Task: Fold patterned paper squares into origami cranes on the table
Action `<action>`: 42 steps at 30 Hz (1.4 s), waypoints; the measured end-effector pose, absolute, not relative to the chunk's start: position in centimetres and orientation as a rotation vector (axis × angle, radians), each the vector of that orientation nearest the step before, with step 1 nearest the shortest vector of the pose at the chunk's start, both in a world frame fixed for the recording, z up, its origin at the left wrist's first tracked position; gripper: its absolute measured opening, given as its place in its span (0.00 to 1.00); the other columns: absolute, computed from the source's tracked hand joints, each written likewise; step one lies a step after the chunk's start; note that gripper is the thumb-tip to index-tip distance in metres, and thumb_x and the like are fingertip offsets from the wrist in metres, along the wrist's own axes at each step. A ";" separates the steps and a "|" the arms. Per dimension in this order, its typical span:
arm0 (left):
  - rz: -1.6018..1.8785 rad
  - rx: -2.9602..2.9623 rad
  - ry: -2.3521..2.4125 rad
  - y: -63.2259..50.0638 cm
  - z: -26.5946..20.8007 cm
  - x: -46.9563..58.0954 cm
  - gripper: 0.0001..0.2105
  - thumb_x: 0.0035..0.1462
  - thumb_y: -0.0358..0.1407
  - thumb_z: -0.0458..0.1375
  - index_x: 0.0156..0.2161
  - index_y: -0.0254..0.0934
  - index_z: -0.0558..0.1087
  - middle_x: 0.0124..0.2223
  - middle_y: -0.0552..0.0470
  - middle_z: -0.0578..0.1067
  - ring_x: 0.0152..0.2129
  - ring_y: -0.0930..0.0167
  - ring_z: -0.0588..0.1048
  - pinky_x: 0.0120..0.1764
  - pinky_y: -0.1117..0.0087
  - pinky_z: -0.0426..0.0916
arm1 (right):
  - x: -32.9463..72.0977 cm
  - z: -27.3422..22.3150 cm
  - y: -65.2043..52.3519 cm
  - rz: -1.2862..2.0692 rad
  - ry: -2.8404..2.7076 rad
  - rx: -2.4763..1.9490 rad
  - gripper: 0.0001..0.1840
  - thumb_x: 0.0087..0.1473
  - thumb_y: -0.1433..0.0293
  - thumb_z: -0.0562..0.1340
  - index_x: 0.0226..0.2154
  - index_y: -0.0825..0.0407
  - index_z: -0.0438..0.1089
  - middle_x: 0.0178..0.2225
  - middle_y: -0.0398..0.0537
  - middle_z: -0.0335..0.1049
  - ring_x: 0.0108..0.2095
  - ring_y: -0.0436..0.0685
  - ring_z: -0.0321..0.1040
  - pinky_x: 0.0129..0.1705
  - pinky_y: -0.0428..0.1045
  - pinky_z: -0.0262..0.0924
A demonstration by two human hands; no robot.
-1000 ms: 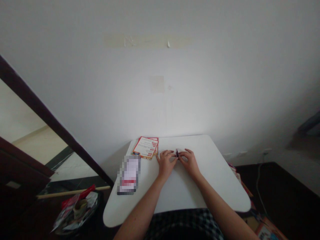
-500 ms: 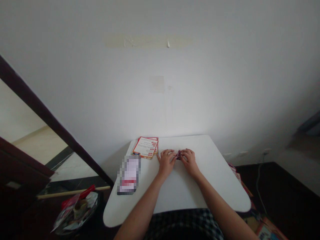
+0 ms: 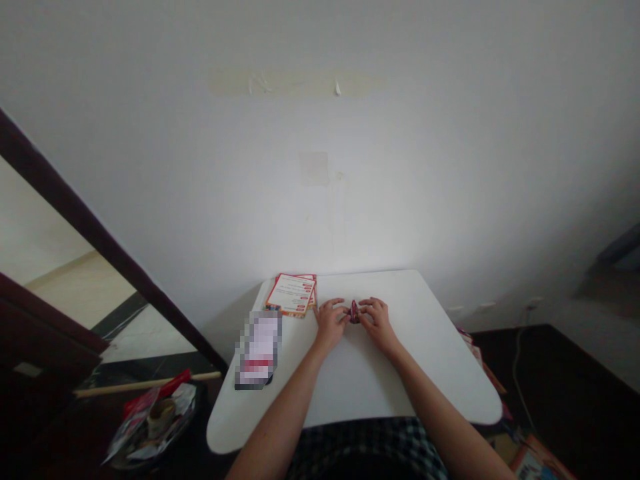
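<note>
A small dark red and purple piece with a light streak [image 3: 354, 313], perhaps folded paper, stands on the white table between my hands. My left hand [image 3: 331, 324] is at its left side, fingers curled and fingertips against it. From the right, my right hand [image 3: 377, 324] meets it with thumb and fingertips pinched in. Its exact kind is too small to make out. Just beyond my left hand lies a stack of red-bordered printed cards [image 3: 293, 294].
The white table [image 3: 360, 393] stands against a pale wall. A phone with a blurred screen [image 3: 259, 350] lies on its left side. On the floor at left is a bin with rubbish [image 3: 155, 427], a wooden stick [image 3: 200, 377] across it. Boxes [image 3: 540, 460] sit at lower right.
The dark red piece now shows more upright and pointed between my fingertips, slightly further left. Both hands have shifted only a little.
</note>
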State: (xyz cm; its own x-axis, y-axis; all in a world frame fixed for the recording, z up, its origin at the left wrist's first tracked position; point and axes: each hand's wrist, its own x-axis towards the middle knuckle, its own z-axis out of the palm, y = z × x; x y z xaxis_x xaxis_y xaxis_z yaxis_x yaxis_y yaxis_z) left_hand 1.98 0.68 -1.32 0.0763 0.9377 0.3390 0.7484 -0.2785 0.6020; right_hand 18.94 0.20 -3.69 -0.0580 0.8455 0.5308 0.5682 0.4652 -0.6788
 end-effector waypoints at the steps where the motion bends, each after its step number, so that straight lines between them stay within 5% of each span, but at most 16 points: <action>1: 1.017 2.074 1.696 0.7 -1.4 2.0 0.06 0.52 0.32 0.64 0.35 0.46 0.80 0.53 0.49 0.75 0.54 0.60 0.69 0.61 0.39 0.47 | 18.9 -3.7 0.2 0.351 -1.725 -1.214 0.12 0.59 0.59 0.58 0.35 0.46 0.75 0.45 0.51 0.71 0.56 0.62 0.57 0.59 0.62 0.52; 9: 1.143 2.061 1.693 0.3 -1.5 2.4 0.06 0.53 0.40 0.64 0.38 0.47 0.80 0.50 0.51 0.76 0.51 0.64 0.70 0.61 0.47 0.51 | 19.1 -3.9 0.5 0.314 -1.615 -1.245 0.13 0.58 0.58 0.58 0.34 0.49 0.73 0.44 0.53 0.72 0.51 0.61 0.62 0.57 0.61 0.52; 19: 1.186 2.057 1.685 0.1 -1.3 2.2 0.03 0.53 0.37 0.64 0.33 0.45 0.81 0.52 0.51 0.75 0.52 0.64 0.70 0.61 0.50 0.53 | 19.0 -3.5 0.3 0.317 -1.622 -1.255 0.15 0.57 0.55 0.60 0.34 0.48 0.74 0.43 0.52 0.72 0.50 0.62 0.63 0.55 0.61 0.53; 35: 1.090 2.084 1.714 0.5 -1.9 2.3 0.03 0.54 0.35 0.63 0.33 0.44 0.81 0.59 0.48 0.70 0.57 0.59 0.65 0.62 0.39 0.45 | 18.9 -3.6 0.4 0.421 -1.636 -1.235 0.07 0.54 0.64 0.62 0.29 0.47 0.75 0.43 0.51 0.72 0.54 0.63 0.58 0.59 0.62 0.51; 42: 1.171 2.094 1.657 0.5 -1.7 2.3 0.04 0.55 0.37 0.63 0.34 0.44 0.81 0.57 0.48 0.71 0.56 0.60 0.67 0.61 0.45 0.53 | 19.0 -4.0 0.6 0.363 -1.581 -1.266 0.11 0.54 0.59 0.63 0.31 0.48 0.76 0.40 0.51 0.73 0.50 0.63 0.62 0.56 0.61 0.53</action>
State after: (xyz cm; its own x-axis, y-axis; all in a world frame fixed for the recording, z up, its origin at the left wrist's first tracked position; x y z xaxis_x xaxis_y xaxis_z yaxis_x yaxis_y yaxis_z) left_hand 2.29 0.50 -1.70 0.0435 0.8959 0.4420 0.7159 -0.3366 0.6117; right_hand 19.02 0.64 -4.04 0.0881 0.8496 0.5200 0.5379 0.3988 -0.7427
